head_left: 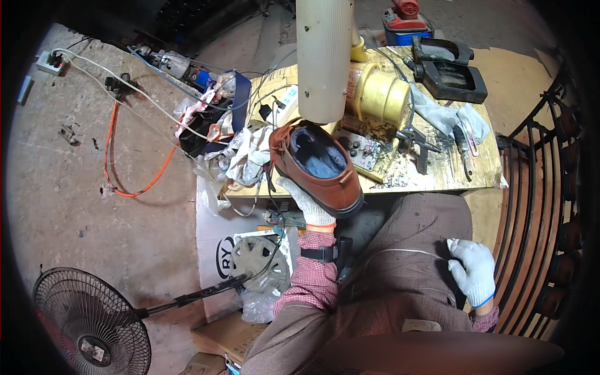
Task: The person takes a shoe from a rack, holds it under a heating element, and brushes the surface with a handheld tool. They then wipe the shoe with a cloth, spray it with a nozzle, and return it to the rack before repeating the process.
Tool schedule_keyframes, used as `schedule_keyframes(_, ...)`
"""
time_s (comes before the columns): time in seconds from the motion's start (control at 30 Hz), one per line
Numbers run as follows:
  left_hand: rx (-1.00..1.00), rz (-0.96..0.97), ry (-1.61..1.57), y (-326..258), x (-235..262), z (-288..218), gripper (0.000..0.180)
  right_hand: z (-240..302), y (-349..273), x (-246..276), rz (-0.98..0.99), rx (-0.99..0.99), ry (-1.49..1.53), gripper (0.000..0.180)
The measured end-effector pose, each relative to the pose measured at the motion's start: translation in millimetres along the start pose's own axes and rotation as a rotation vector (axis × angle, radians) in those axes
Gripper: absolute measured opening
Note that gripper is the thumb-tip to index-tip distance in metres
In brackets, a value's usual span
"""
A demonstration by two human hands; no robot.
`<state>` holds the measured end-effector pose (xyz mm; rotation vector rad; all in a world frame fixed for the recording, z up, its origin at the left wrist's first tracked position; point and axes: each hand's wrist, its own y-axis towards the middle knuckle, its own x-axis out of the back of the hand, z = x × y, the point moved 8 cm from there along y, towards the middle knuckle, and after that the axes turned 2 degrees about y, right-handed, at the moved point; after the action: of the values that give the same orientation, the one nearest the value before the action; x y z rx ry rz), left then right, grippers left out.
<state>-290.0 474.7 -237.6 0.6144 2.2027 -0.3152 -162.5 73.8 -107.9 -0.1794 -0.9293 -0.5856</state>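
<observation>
A brown leather ankle shoe (pixel 340 187) with grey fleecy lining and a dark sole hangs at the table's front edge, its opening facing up. My left hand (pixel 307 203), in a white knit glove, grips it from beneath at the side; the fingertips are hidden behind the shoe. Over my right thigh rests my right hand (pixel 472 269), gloved in white too, with thumb and fingers apart and nothing visible in it. A thin pale cord (pixel 406 251) runs across my trousers toward that hand. Right above the shoe comes down a white ribbed tube (pixel 324 62).
The yellow worktable (pixel 450 178) carries a yellow cylindrical machine part (pixel 381 94), a control box with knobs (pixel 362 153), black shoe-shaped moulds (pixel 450 81) and crumpled white cloth (pixel 250 156). A floor fan (pixel 94 331) stands at lower left, a black metal rack (pixel 531 206) at right.
</observation>
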Motion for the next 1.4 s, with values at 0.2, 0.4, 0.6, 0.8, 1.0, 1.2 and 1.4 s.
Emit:
schedule_keyframes(0.2,0.077,-0.246,0.223,-53.9,-25.4,-29.4,0.079,32.2,42.3,-4.3,0.03,0.212,-0.043,0.05)
schedule_keyframes(0.4,0.351,0.346,0.059,-122.4,-86.8,10.4,0.084,104.3,50.7,25.4,0.189,0.493,0.15,0.071)
schedule_keyframes(0.6,0.867,0.53,0.912,-156.6,-124.7,70.1,0.086,90.1,-17.5,69.4,0.229,0.255,0.02,0.035)
schedule_keyframes(0.8,0.691,0.881,0.653,-168.3,-184.0,113.1,0.089,56.9,-168.3,186.5,-0.037,-0.73,-0.306,0.054)
schedule_keyframes(1.0,0.818,0.728,0.62,-169.5,-172.3,136.5,0.084,-24.9,-311.1,219.6,-0.241,-1.229,-0.758,0.054)
schedule_keyframes(1.2,0.712,0.677,0.615,-152.1,-167.8,117.5,0.082,-98.6,-384.9,236.3,-0.223,-1.639,-0.885,0.045)
schedule_keyframes(1.4,0.705,0.612,0.592,-162.8,-157.0,115.5,0.088,-153.0,-311.8,236.8,-0.496,-1.218,-0.733,0.058)
